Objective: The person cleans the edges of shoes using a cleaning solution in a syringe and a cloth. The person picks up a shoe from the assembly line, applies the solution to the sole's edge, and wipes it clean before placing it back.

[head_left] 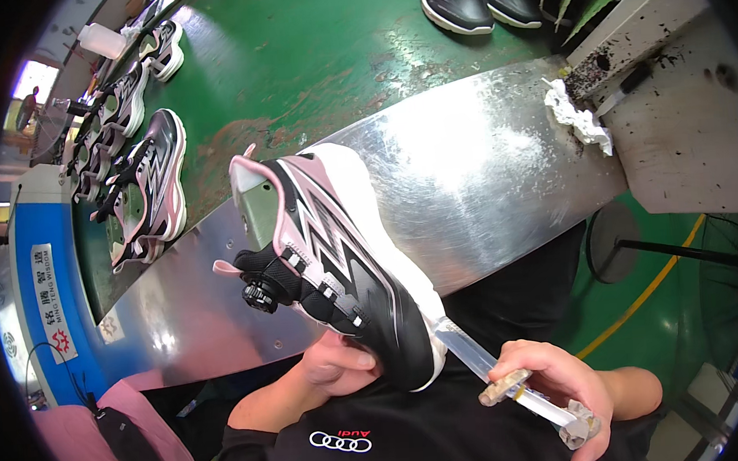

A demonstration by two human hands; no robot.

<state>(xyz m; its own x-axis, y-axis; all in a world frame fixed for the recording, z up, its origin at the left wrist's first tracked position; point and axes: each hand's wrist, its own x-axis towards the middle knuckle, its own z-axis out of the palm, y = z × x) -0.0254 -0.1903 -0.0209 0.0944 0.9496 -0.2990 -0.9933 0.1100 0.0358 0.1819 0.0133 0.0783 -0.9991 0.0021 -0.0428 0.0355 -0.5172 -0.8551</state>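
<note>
A black, pink and white sneaker (345, 249) with a thick white sole is tilted up in front of my chest, its toe toward me. My left hand (339, 364) grips it near the toe, with some fingers hidden behind the shoe. A dial (260, 296) sits on its tongue, and a green last (258, 212) shows in the opening. My right hand (556, 380) is closed around a clear syringe (469, 351) with tape wrapped on its flange and plunger end. The syringe's tip meets the edge of the sole near the toe.
A metal-topped bench edge (500, 155) lies beyond the shoe. Several similar sneakers (151, 185) line the left on a green surface (291, 58). Black shoes (456, 1) stand at the far side. Crumpled white tissue (577, 116) lies by a stained panel (684, 127) at right.
</note>
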